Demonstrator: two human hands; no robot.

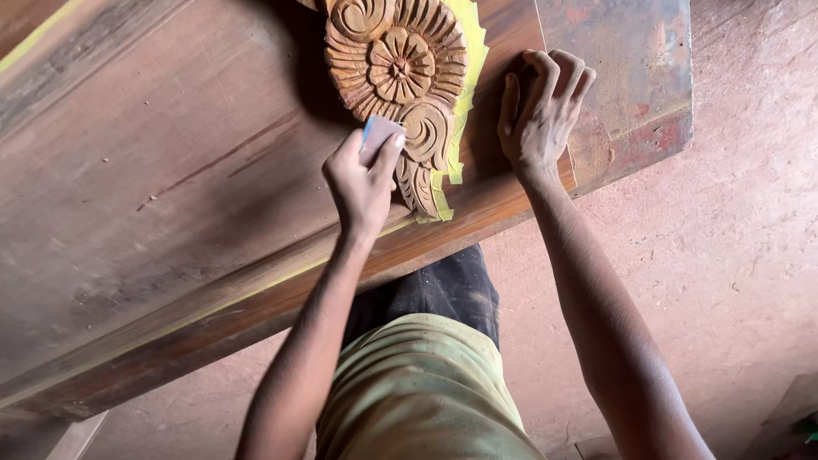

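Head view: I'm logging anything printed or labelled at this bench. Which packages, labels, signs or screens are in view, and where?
None: no package, label, sign or screen shows.
Nearest to one: plain yellow paper, unprinted as far as visible, under the carved wooden flower.
Small folded pale sheet, pinched in the left hand.

A carved wooden flower ornament [396, 81] lies on a wooden plank [170, 170]. The left hand [362, 183] presses a sandpaper piece [378, 134] against the ornament's lower edge; the right hand [543, 111] rests on the plank, right of it.
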